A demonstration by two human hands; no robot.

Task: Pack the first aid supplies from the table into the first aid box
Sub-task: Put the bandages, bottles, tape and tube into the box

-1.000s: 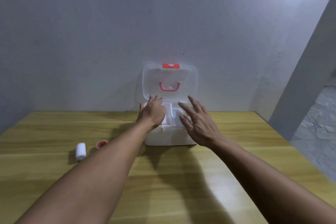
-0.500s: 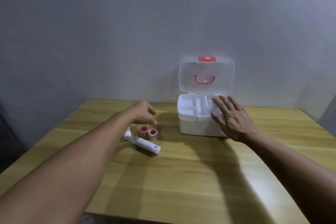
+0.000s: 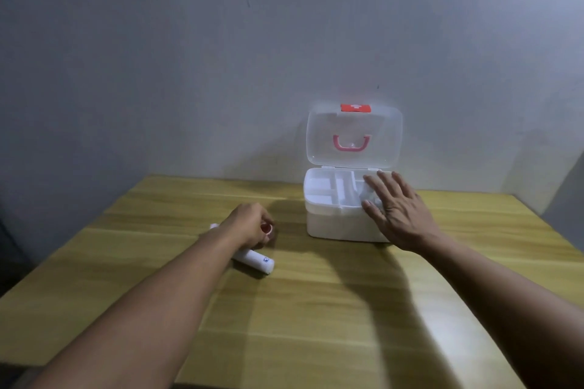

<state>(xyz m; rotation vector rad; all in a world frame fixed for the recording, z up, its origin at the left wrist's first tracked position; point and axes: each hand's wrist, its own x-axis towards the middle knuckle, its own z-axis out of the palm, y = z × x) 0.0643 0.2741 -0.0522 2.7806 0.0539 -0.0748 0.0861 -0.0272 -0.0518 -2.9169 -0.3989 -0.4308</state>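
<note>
The white first aid box (image 3: 335,227) stands at the back of the wooden table (image 3: 316,309), its clear lid (image 3: 354,136) up against the wall, with a red handle and red latch. A white divided tray fills its top. My right hand (image 3: 398,211) rests flat, fingers spread, on the box's right front edge. My left hand (image 3: 252,226) is down on the table left of the box, fingers closed around a small red-cored tape roll (image 3: 267,227). A white bandage roll (image 3: 257,262) lies just below that hand. Another white roll (image 3: 214,226) peeks out behind my wrist.
A grey wall runs right behind the box. The table's left edge drops off to a dark floor, and its front edge lies close under my forearms.
My left hand has dropped from above the tape rolls onto them and closed on one. My view has shifted left. The right hand stays on the box.
</note>
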